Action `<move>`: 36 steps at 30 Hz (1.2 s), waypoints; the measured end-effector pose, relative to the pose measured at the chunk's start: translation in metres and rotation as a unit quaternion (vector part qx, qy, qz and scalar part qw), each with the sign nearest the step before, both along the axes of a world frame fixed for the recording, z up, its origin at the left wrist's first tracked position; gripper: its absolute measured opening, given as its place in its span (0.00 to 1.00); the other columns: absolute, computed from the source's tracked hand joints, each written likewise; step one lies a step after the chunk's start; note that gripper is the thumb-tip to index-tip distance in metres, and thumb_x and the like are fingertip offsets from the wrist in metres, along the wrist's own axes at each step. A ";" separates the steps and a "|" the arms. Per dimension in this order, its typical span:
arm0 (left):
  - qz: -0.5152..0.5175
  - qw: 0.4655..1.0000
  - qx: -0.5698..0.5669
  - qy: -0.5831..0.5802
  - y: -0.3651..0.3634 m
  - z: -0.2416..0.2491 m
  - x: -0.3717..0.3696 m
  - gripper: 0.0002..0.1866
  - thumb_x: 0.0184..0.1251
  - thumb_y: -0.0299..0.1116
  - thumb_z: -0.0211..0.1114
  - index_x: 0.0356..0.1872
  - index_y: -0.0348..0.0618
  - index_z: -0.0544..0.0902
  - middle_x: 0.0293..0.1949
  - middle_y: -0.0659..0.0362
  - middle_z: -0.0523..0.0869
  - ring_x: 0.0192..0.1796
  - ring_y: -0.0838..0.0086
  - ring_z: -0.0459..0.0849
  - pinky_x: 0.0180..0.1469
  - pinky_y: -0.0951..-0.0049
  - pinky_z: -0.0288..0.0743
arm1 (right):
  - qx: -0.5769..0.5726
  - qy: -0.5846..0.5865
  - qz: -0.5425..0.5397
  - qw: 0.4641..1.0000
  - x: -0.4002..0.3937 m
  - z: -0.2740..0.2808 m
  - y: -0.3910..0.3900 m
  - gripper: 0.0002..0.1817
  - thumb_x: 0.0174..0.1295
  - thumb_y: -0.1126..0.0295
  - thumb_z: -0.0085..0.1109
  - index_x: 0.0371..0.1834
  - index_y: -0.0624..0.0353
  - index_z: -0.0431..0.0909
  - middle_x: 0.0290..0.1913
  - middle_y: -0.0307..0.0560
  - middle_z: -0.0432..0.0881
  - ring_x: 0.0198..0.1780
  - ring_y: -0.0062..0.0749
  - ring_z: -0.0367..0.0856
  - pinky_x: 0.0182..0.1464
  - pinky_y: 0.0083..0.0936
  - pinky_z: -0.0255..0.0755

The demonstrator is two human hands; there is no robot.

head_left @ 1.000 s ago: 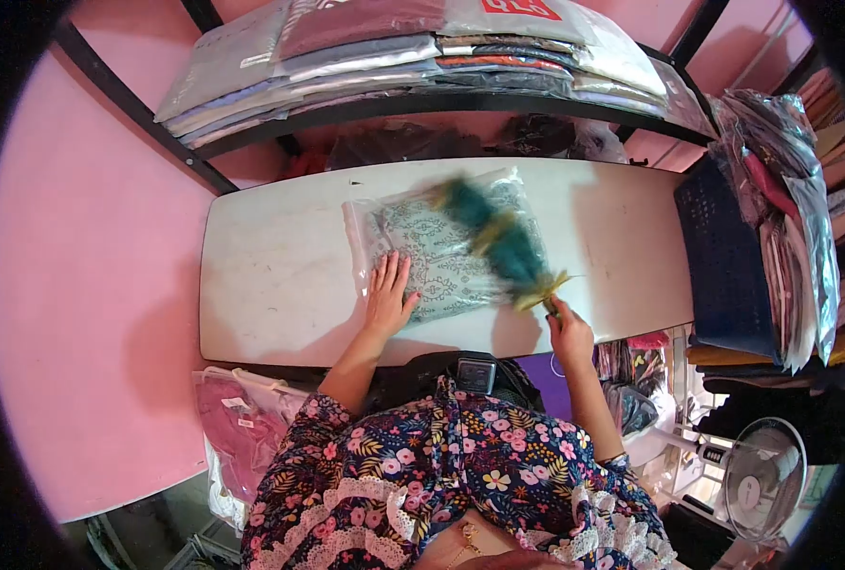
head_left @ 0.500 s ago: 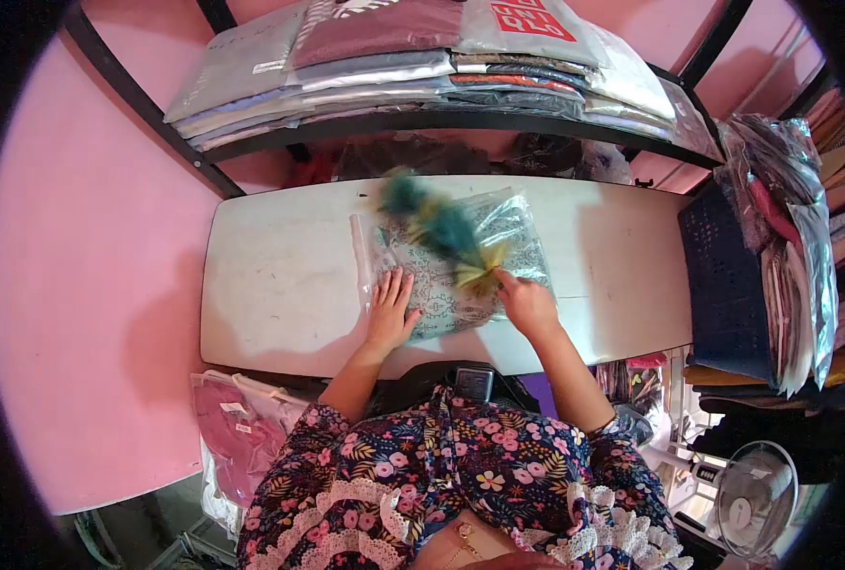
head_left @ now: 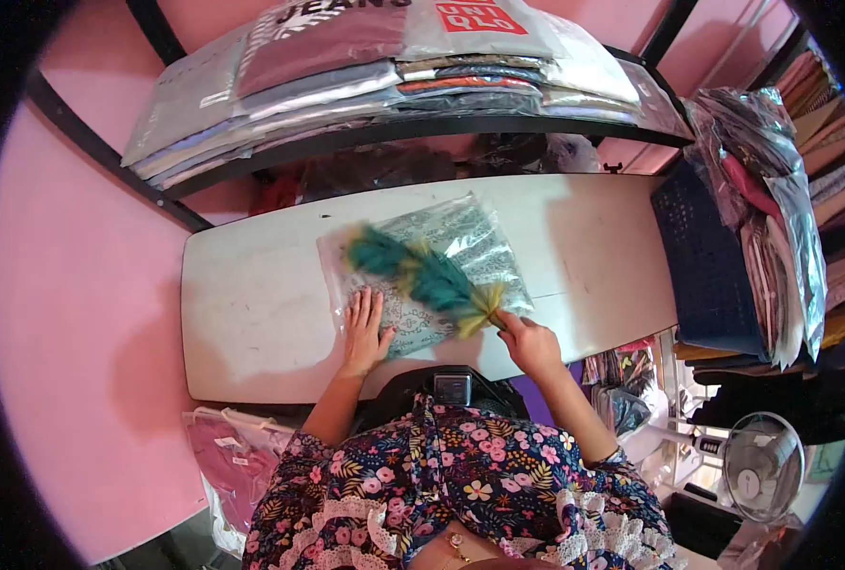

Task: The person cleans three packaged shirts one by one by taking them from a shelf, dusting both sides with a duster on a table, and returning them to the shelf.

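A clear plastic package with a grey-green patterned item inside [head_left: 427,331] lies flat on the white table [head_left: 261,313]. My left hand [head_left: 363,332] rests on the package's left part, fingers spread and pointing away from me. In my right hand [head_left: 531,344], at the package's lower right, is the handle of a feather duster [head_left: 432,277] with green and yellow tufts. The duster stretches up and left across the package, slightly blurred at its far end. My right fingers are closed round the handle.
Over the table's far side, a black-framed shelf [head_left: 422,125] bears stacked bagged clothes [head_left: 327,57]. At the right stands a dark blue basket [head_left: 707,261] with packaged items. A small fan [head_left: 762,465] is at lower right, and a bagged maroon garment [head_left: 227,456] at lower left.
The duster and my right hand have moved lower over the package. The whole view has shifted, so the table, shelf and basket appear further left. My left hand remains on the package.
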State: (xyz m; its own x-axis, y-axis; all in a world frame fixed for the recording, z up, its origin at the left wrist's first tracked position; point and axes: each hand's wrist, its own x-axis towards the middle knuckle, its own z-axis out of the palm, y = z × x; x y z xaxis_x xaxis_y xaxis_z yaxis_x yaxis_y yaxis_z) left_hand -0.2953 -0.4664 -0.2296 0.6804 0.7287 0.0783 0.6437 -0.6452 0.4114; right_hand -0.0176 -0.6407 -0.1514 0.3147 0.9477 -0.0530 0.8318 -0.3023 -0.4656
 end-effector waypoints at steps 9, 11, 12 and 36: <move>0.006 0.999 -0.035 -0.001 0.001 0.014 0.003 0.39 0.60 0.40 0.61 0.72 0.46 0.55 0.73 0.43 0.46 0.74 0.49 0.45 0.71 0.47 0.42 | 0.066 0.057 -0.145 0.986 0.002 -0.021 -0.025 0.20 0.58 0.68 0.59 0.55 0.55 0.73 0.36 0.59 0.82 0.37 0.55 0.81 0.37 0.43 0.75; 0.005 1.000 -0.030 -0.006 0.003 0.014 0.007 0.39 0.60 0.41 0.61 0.71 0.46 0.55 0.73 0.43 0.46 0.74 0.49 0.45 0.71 0.47 0.42 | 0.061 0.037 -0.057 0.996 -0.011 -0.026 -0.036 0.20 0.59 0.64 0.57 0.56 0.44 0.71 0.32 0.55 0.81 0.29 0.55 0.80 0.32 0.47 0.75; 0.004 1.000 -0.026 -0.011 0.001 0.014 0.005 0.39 0.60 0.41 0.61 0.71 0.47 0.55 0.73 0.43 0.47 0.74 0.49 0.46 0.71 0.48 0.42 | 0.032 0.039 -0.028 0.998 -0.015 -0.036 -0.042 0.20 0.59 0.64 0.56 0.56 0.43 0.71 0.32 0.56 0.81 0.29 0.55 0.80 0.32 0.47 0.75; 0.159 0.971 -0.001 -0.176 0.047 0.011 -0.016 0.26 0.60 0.34 0.63 0.61 0.40 0.71 0.57 0.43 0.75 0.63 0.56 0.71 0.64 0.64 0.63 | -0.035 -0.141 -0.333 0.932 0.109 -0.083 -0.056 0.22 0.62 0.59 0.53 0.60 0.49 0.67 0.39 0.56 0.81 0.38 0.56 0.80 0.38 0.49 0.73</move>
